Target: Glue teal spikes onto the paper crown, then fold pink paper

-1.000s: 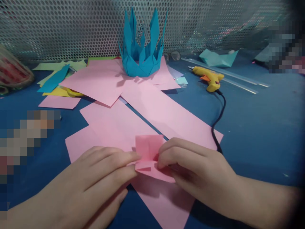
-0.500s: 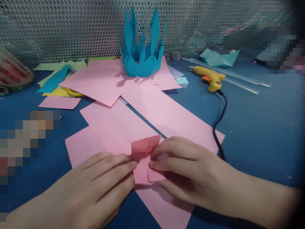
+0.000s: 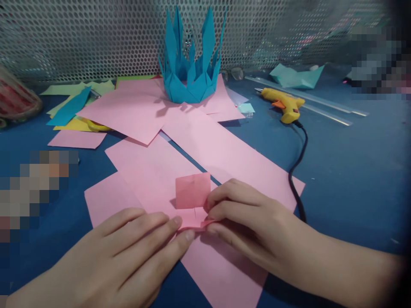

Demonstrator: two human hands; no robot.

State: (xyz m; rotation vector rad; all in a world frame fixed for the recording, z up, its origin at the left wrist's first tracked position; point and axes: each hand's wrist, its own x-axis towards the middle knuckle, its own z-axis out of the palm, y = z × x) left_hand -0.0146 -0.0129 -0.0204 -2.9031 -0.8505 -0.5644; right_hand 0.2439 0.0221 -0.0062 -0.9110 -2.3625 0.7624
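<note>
A small folded pink paper (image 3: 193,191) is held between my hands at the near middle of the table. Its far flap stands upright, and creases cross its lower part. My left hand (image 3: 128,252) pinches the left side, thumb at the near edge and fingertips on top. On the right side, my right hand (image 3: 248,222) grips it between thumb and fingers near the front corner. Larger pink paper sheets (image 3: 150,167) lie beneath my hands and spread toward the back.
A blue folded-paper crown (image 3: 191,87) stands on the pink sheets at the back. To the right lie a yellow glue gun (image 3: 284,102) with a black cord, clear glue sticks (image 3: 327,114) and teal folded paper (image 3: 297,78). Coloured paper scraps (image 3: 70,107) lie at left, before a perforated metal panel (image 3: 96,38).
The far flap of the small pink paper has swung more upright. Its near edge has been lifted and folded back, with my left thumb now at that edge.
</note>
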